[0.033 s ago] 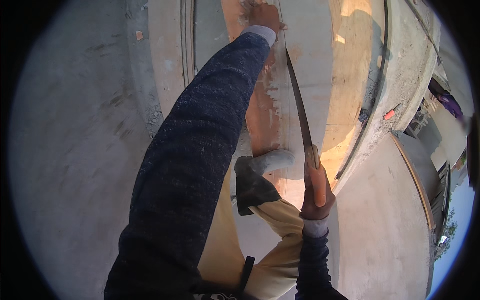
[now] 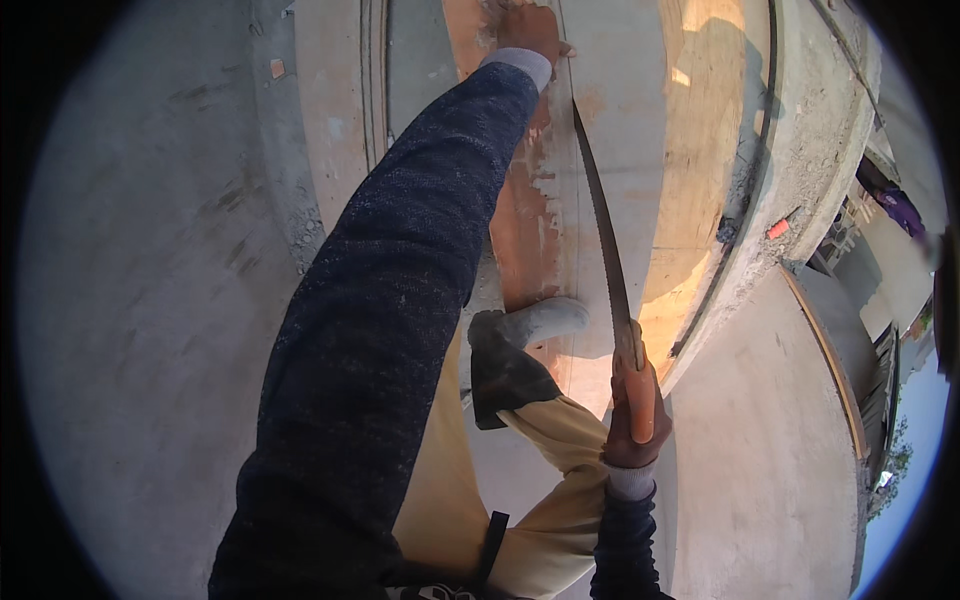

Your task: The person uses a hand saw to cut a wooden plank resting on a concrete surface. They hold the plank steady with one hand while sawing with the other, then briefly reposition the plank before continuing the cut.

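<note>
One long saw (image 2: 608, 235) is in my right grip (image 2: 625, 442), closed around its orange handle (image 2: 640, 395). Its blade points away from me along the boards (image 2: 622, 120). My left grip (image 2: 530, 33) is just past the tip; I cannot tell how wide it is.

From the wearer's head, a wide fisheye view looks steeply down past the near, looming left sleeve (image 2: 370, 310) and the tan trousers (image 2: 550, 540) to the handsaw (image 2: 612, 250) and boot (image 2: 550, 320) farther below; sky (image 2: 924, 420) slants in at the lower right rim.
</note>
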`<state>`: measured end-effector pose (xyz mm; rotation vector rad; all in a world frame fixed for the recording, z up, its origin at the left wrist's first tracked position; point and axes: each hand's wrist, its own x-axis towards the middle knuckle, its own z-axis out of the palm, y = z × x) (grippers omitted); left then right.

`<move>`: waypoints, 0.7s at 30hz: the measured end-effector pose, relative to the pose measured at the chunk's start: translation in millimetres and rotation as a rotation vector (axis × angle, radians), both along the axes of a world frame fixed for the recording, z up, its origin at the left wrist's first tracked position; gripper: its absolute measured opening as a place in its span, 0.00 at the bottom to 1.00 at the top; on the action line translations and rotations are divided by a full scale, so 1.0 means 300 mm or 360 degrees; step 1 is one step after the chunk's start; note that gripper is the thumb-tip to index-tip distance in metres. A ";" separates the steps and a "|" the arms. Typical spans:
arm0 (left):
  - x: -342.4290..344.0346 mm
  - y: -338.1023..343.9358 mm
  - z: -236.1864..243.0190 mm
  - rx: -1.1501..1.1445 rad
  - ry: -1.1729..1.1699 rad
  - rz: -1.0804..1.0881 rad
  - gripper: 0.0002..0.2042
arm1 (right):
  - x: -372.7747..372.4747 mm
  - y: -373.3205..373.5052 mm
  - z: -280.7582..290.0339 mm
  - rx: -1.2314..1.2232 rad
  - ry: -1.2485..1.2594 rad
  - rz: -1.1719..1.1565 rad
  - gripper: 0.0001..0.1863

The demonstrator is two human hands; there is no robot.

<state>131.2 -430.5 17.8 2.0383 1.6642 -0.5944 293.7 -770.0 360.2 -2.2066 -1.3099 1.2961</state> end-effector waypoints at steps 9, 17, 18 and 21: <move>0.025 -0.002 -0.071 0.0148 -0.0102 0.0148 0.34 | -0.087 0.252 -0.502 0.0275 -0.0146 -0.0039 0.25; -0.018 -0.007 -0.113 0.0168 -0.0118 0.0154 0.34 | -0.062 0.055 -0.053 -0.0101 0.0084 -0.0299 0.25; 0.025 -0.008 -0.084 0.0176 -0.0100 0.0102 0.33 | -0.048 0.109 -0.170 0.0111 -0.0041 -0.0040 0.25; 0.063 0.020 -0.047 0.0042 -0.0120 0.0039 0.30 | -0.056 0.243 -0.481 0.0047 -0.0145 -0.0099 0.25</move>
